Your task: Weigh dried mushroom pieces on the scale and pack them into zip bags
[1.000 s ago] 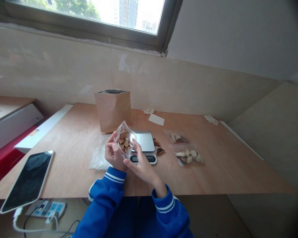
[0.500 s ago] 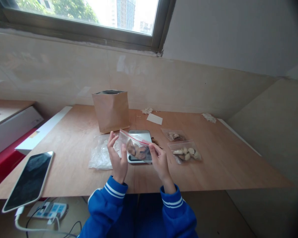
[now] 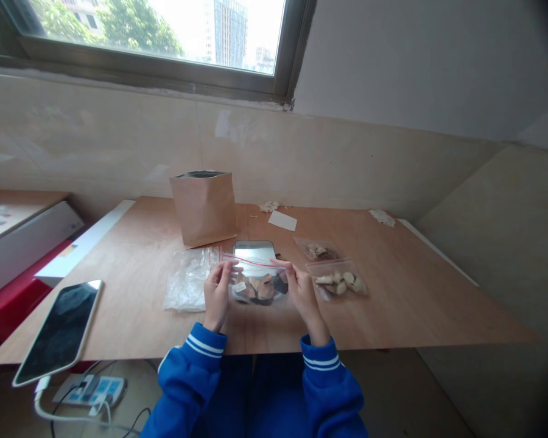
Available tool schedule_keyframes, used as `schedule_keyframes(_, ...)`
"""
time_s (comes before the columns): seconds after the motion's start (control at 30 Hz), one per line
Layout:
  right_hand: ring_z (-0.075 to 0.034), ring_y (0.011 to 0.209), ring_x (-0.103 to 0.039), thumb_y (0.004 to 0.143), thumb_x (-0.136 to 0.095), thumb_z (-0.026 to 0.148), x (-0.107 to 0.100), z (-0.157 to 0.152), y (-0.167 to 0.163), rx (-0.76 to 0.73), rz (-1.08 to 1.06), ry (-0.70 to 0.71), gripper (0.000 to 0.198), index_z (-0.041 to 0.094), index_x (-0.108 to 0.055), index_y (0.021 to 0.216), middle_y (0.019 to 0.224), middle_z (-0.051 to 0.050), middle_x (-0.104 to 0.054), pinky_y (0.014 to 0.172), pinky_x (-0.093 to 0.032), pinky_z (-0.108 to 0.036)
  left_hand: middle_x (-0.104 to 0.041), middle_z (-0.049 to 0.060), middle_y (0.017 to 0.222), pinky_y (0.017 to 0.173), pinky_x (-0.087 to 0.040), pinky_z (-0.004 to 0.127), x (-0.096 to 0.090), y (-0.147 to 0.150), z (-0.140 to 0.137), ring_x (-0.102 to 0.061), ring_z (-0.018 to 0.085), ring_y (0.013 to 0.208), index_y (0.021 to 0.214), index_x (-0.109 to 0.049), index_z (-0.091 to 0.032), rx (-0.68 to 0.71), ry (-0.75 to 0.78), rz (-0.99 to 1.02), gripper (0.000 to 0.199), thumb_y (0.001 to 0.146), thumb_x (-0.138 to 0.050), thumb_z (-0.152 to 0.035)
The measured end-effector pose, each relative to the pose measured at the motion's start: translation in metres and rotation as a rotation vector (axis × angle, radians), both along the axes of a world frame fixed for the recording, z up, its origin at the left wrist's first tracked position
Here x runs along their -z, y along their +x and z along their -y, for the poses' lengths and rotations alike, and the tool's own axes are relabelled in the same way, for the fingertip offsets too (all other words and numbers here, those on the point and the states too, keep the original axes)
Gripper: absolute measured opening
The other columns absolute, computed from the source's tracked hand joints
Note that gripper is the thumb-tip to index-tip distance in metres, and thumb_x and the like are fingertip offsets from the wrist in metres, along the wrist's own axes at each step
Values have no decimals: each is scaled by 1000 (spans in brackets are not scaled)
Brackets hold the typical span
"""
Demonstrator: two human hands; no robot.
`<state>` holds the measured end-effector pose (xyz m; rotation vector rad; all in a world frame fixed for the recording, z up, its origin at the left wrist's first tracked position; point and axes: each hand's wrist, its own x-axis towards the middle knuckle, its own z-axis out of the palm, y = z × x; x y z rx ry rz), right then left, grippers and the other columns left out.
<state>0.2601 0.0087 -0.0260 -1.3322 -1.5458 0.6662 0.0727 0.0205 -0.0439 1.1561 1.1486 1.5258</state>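
Between my hands hangs a clear zip-lock bag (image 3: 261, 288) with a red seal line and brown dried pieces inside. My left hand (image 3: 218, 292) pinches its upper left corner, and my right hand (image 3: 302, 293) grips the upper right corner. The bag is in front of a kitchen scale (image 3: 254, 249) and hides its lower part. Left of my left hand lies a heap of clear plastic bags (image 3: 185, 285). Right of my right hand, a zip-lock bag of pale dried slices (image 3: 340, 282) lies on the table, with a smaller filled zip-lock bag (image 3: 317, 249) behind it.
An open brown paper pouch (image 3: 204, 210) stands upright at the back of the wooden table (image 3: 420, 298). A white card (image 3: 282, 221) lies near the wall. At the left edge sits a phone (image 3: 59, 331) on a white cable, above a power strip (image 3: 91, 389).
My left hand has closed on the bag's left corner after being spread beside it. The bag has turned from slanted to nearly level and is stretched between both hands.
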Motion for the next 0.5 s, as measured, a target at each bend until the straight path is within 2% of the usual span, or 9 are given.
schedule_keyframes(0.07,-22,72,-68,95,-31,63,12,-3,7,74,25,0,64,17,-75,97,80,-9,-75,69,-51,-30,-73,8,84,64,-49,25,6,0,0,-66,17,74,93,-68,-15,1,-22,11,36,88,-56,-49)
schedule_keyframes(0.17,-22,66,-66,93,-35,65,34,-8,12,130,-28,6,64,17,-74,79,71,-8,-73,66,-49,-30,-73,7,83,65,-48,24,16,1,1,-66,16,76,94,-66,-15,45,-29,21,35,86,-59,-48)
schedule_keyframes(0.23,-22,66,-66,90,-41,66,47,-10,12,162,-92,16,60,17,-71,73,69,-8,-72,65,-48,-30,-73,7,81,64,-48,23,22,2,2,-66,16,75,95,-65,-15,45,-40,53,35,84,-61,-48)
schedule_keyframes(0.37,-19,54,-59,77,-56,72,65,-13,12,229,-266,1,56,18,-61,62,56,-4,-64,54,-45,-28,-72,4,75,46,-41,20,27,3,4,-57,10,51,96,-61,-15,21,-95,114,39,79,-66,-50)
schedule_keyframes(0.5,-15,51,-55,71,-66,68,72,-16,11,209,-426,-12,51,18,-57,64,54,0,-61,53,-44,-27,-69,1,69,40,-35,17,30,2,2,-47,6,41,97,-59,-16,-14,-113,137,41,78,-67,-51)
